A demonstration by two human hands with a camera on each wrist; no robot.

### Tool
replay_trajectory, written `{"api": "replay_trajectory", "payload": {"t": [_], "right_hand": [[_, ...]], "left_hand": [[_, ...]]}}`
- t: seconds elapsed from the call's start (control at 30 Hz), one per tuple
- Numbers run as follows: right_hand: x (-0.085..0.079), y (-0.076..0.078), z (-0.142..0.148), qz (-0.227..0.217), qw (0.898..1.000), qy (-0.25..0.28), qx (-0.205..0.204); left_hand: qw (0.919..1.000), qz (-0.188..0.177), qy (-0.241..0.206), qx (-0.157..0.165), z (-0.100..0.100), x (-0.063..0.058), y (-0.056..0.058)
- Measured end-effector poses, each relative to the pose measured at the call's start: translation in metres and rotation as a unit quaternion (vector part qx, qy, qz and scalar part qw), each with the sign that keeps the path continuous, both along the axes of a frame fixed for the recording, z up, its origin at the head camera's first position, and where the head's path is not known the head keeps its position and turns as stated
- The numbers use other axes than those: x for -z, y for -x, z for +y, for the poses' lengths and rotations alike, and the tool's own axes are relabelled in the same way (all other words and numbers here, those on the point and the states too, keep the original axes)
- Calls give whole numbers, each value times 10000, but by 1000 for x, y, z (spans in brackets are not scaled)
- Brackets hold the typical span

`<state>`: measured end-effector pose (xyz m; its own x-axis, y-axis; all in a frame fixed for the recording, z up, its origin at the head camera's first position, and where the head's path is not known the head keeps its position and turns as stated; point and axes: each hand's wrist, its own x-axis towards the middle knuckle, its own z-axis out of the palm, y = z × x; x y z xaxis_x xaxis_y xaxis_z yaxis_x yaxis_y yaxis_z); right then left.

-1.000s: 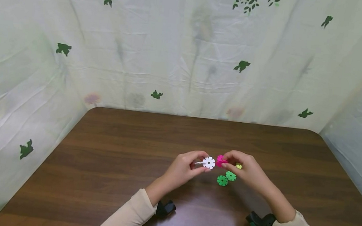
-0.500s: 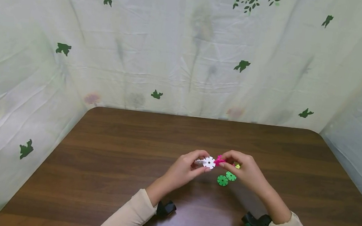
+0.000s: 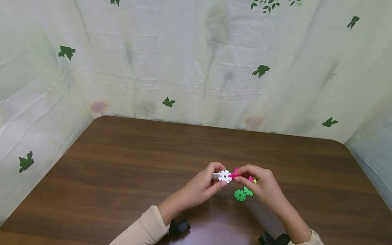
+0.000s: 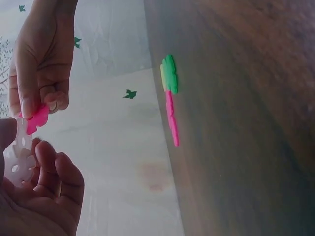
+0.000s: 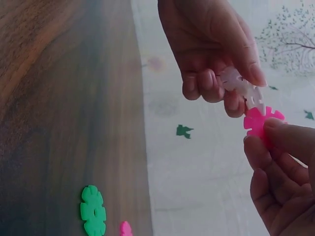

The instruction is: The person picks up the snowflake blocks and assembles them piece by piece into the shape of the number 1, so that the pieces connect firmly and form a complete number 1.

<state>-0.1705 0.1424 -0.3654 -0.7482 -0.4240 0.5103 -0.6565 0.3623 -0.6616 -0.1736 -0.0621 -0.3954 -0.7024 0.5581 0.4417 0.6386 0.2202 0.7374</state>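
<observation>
Two joined white notched plastic discs (image 3: 224, 176) are pinched between the thumb and fingers of my left hand (image 3: 200, 183), up off the table. From the other side my right hand (image 3: 266, 186) pinches a pink notched disc (image 5: 255, 120) by its edge. In the right wrist view the pink rim meets the rim of the nearer white disc (image 5: 255, 98), the two standing at an angle to each other. The left wrist view shows the other white disc (image 4: 20, 167) partly behind the left fingers.
Loose discs lie on the brown table (image 3: 144, 153) behind and below the right hand: green discs (image 3: 240, 195), a partly hidden yellow disc (image 3: 255, 181) and pink discs (image 4: 171, 118). A pale printed curtain (image 3: 187, 59) hangs past the table's far edge.
My right hand has moved left, bringing the pink disc from a small gap up against the white disc. The left hand has stayed almost in place.
</observation>
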Motion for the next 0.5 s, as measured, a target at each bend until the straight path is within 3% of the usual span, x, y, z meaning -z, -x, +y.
{"api": "replay_trajectory", "payload": {"t": [0.17,0.27,0.5], "right_hand": [[0,1,1,-787,9963,308,-170],[7,6,4,-1183,9912,507,-325],[10,7,5,-1833,9771,856,-655]], "left_hand": [[9993,-76,-66,-351,-2,-6,0],[9983,123,-103,-558,-4,-3,3],[9961,675,-187,-530,-8,-6,5]]}}
